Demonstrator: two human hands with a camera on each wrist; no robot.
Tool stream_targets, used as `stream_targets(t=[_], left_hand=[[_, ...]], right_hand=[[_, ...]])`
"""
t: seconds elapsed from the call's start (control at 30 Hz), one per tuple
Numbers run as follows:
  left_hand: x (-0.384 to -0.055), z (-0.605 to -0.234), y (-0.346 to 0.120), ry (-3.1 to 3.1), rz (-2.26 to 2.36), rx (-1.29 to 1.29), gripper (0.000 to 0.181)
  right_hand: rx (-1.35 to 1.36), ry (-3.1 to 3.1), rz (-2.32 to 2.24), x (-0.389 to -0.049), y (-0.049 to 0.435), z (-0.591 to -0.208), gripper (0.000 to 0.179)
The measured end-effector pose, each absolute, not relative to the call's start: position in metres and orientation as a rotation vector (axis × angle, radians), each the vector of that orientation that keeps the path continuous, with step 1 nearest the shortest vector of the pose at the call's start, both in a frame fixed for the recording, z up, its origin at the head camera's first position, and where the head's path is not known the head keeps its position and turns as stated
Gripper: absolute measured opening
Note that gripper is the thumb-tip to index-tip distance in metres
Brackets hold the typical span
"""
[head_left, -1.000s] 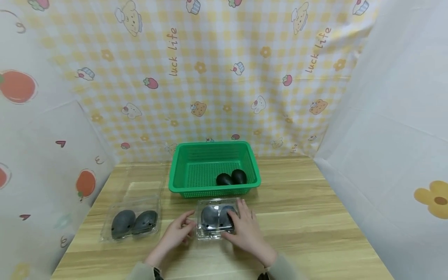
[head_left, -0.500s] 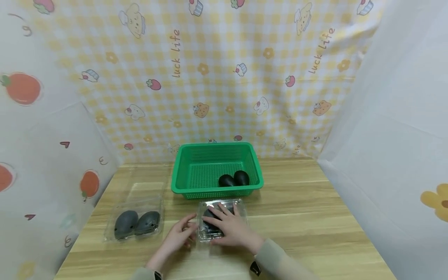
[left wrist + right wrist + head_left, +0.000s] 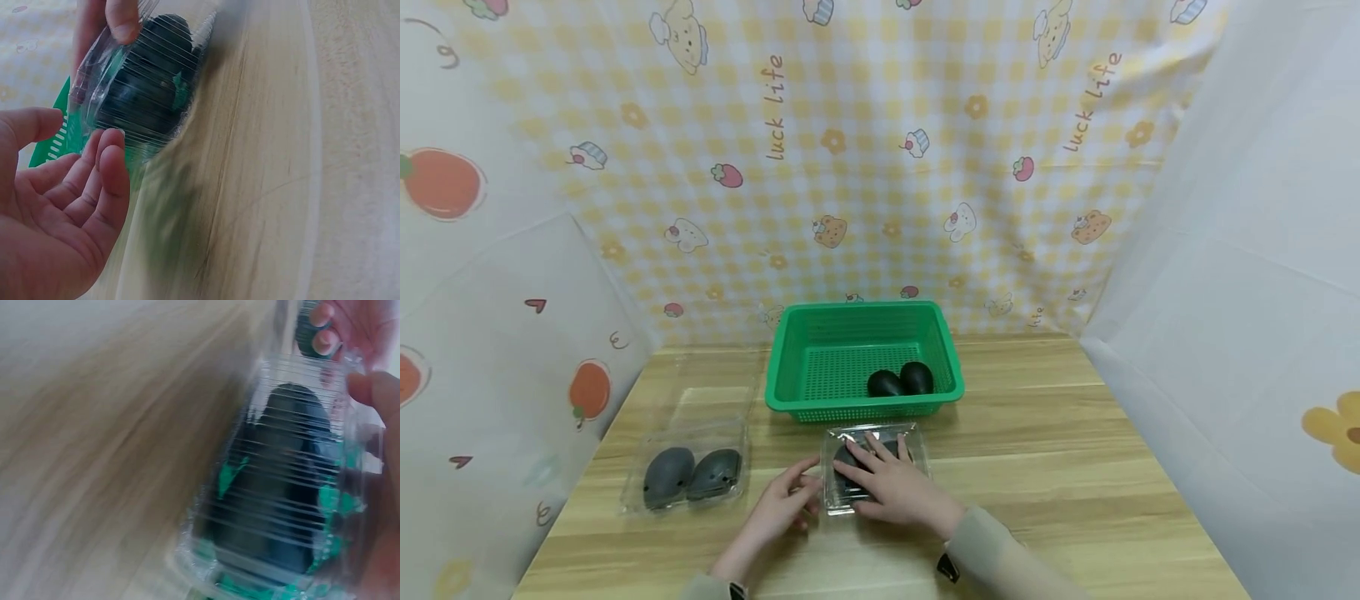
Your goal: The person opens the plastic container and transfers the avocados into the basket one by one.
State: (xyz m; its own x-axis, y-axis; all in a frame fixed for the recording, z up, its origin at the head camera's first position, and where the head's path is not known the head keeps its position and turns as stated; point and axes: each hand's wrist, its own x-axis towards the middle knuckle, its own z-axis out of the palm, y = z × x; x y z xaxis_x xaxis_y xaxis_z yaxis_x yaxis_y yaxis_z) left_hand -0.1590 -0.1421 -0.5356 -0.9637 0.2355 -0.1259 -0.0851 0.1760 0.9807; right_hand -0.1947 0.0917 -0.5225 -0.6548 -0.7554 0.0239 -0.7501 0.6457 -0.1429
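Note:
A clear plastic clamshell box (image 3: 838, 505) stands on the table in front of the green basket, with dark egg-shaped things (image 3: 844, 473) inside. My right hand (image 3: 898, 492) lies on top of the box, fingers spread across its lid and hiding much of it. In the right wrist view the ribbed side of the box (image 3: 275, 462) shows the dark contents behind it. To the left of the box is my left hand (image 3: 784, 504), its fingers loosely bent and holding nothing. The left wrist view has its fingertips (image 3: 113, 139) right by the box's side; contact is unclear.
Behind the box stands a green plastic basket (image 3: 863, 407) holding two black egg-shaped things (image 3: 916, 378). At the left a clear box (image 3: 739, 479) has its lid raised and two dark egg-shaped things (image 3: 668, 477) inside. Patterned cloth (image 3: 880, 183) hangs at the back.
My right hand has moved left, from the box's right side onto the middle of its lid, with its fingers now spread. The left hand has stayed beside the box.

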Motion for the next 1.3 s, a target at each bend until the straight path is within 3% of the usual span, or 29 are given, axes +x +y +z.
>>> stream_targets(t=[0.37, 1.3], left_hand=[[-0.154, -0.542, -0.144, 2.034, 1.849, 0.32, 0.088], [-0.146, -0.544, -0.128, 2.036, 1.918, 0.188, 0.087]], right_hand=[[-1.307, 2.87, -0.126, -0.194, 0.091, -0.528, 0.05], [-1.264, 2.883, -0.13, -0.191, 0.09, -0.524, 0.045]])
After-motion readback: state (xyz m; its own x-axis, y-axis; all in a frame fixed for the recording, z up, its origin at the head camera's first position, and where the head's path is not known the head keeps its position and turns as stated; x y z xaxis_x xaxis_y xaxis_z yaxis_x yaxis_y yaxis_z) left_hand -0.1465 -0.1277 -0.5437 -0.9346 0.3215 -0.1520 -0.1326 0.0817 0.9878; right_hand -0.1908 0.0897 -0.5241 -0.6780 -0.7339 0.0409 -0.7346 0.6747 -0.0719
